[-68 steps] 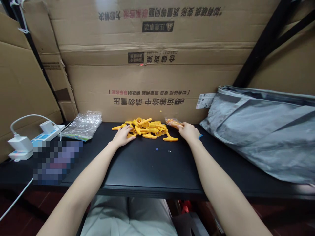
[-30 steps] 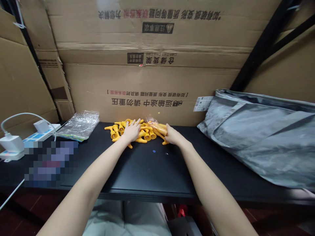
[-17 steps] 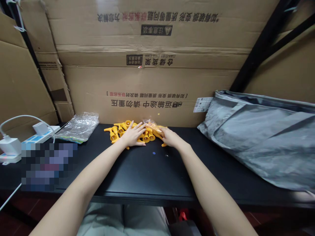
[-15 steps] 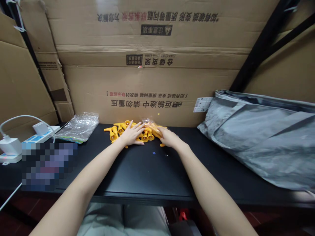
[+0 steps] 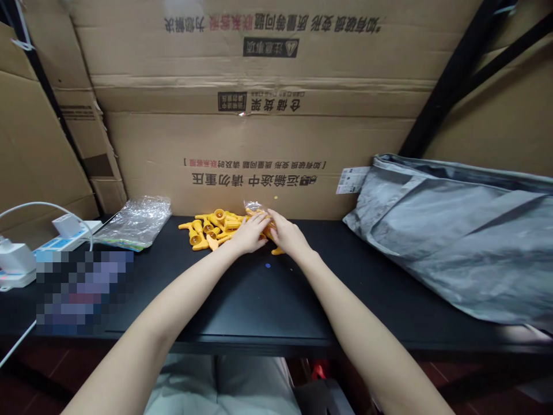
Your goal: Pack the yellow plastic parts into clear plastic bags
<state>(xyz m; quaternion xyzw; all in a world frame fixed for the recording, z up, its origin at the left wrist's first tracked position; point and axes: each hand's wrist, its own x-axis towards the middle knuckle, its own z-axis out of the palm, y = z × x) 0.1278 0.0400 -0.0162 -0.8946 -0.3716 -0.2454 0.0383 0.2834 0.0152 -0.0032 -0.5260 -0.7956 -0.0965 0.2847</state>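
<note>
Yellow plastic pieces (image 5: pixel 195 239) with cup-shaped ends and thin arms lie heaped on the black table against the cardboard. At the heap's right end is a clear plastic bag (image 5: pixel 254 205) with yellow pieces showing through it. My left hand (image 5: pixel 251 235) is closed on the bag's left side, its fingers together and bent over the top. From the right, my right hand (image 5: pixel 288 235) grips the same bag, thumb side toward the left hand. The fingertips of both hands are partly hidden. One yellow piece (image 5: pixel 277 251) pokes out below my right hand.
A grey fabric bag (image 5: pixel 432 230) fills the table's right side. To the left lie a flat clear plastic packet (image 5: pixel 136 222), a power strip (image 5: pixel 47 248) with white chargers and a cable, and a blurred-out item (image 5: pixel 84 294). Printed cardboard (image 5: pixel 259 138) stands behind.
My left hand has moved right, from spread over the yellow pieces to the bag beside my right hand. More of the heap now shows on the left. The view has shifted slightly.
</note>
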